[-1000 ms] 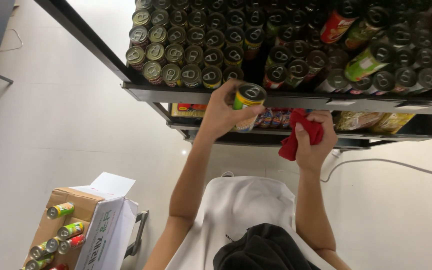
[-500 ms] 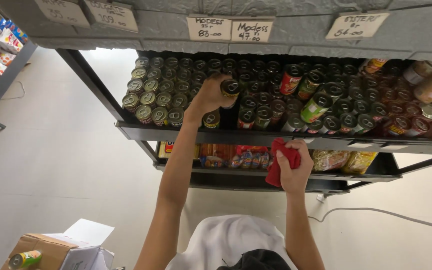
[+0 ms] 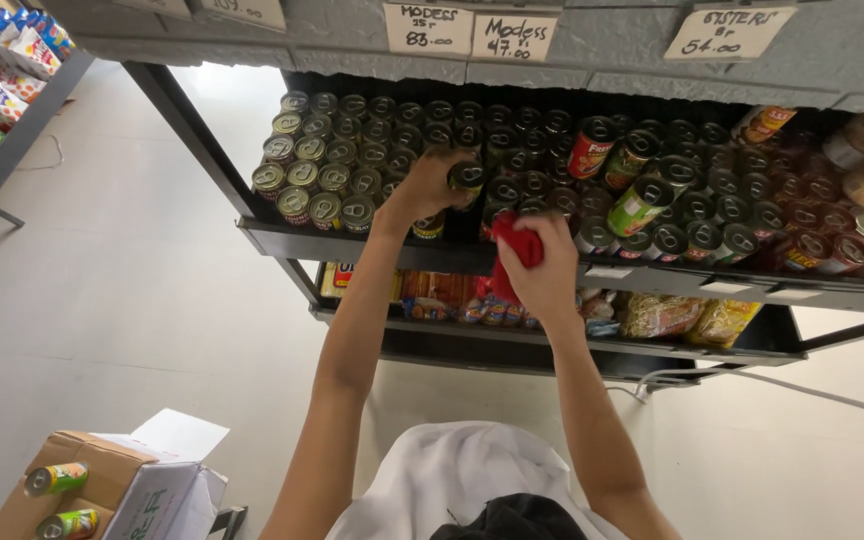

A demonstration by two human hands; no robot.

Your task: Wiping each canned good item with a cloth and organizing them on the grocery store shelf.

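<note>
Where the fingers of the left hand (image 3: 430,185) curl shut, they grip one dark-lidded can (image 3: 467,178) at the front of the metal shelf (image 3: 282,240), its base on or just above the front row of cans (image 3: 317,205) — which, cannot be told. Right hand (image 3: 544,270): fingers closed on a bunched red cloth (image 3: 517,240), held against the shelf's front edge just right of the gripped can.

On the shelf: close-packed cans, with green- and red-labelled ones lying tilted to the right. Below the shelf: packets on a lower tier. Down-left of the shelf: an open cardboard box (image 3: 102,485) holding two green cans (image 3: 57,478). Judged state — shelf nearly full, the box cans not yet shelved.
</note>
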